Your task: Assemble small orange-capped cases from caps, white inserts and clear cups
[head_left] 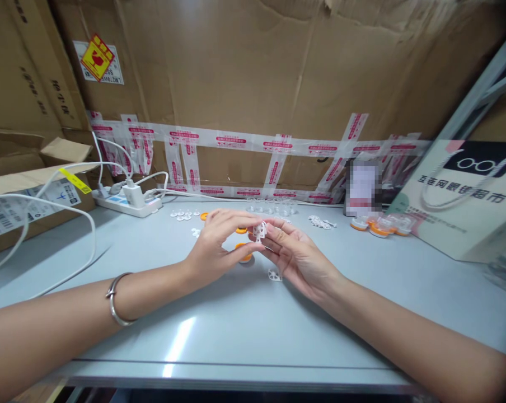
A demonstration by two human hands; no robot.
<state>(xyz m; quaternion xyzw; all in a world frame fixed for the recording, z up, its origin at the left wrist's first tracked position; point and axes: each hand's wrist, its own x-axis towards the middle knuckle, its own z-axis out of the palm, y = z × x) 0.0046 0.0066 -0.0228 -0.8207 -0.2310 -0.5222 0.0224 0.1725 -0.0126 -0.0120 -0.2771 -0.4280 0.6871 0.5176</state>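
Between my two hands, above the table, is a small white plastic part with cut-outs (259, 232). The thumb and fingers of my left hand (217, 240) grip it from the left. My right hand (297, 252) pinches it from the right, with its other fingers curled beneath. Just behind and below my left fingers lie orange round pieces (245, 257), partly hidden by the hand. A flat white openwork piece (274, 275) rests on the table below my right hand.
Small white discs (184, 215) and clear round covers (272, 206) lie farther back. White pieces (321, 222) and orange-and-clear round items (381, 225) sit to the right, near a paper bag (458, 196). A power strip (129, 204) with cables and a cardboard box (30, 207) stand left.
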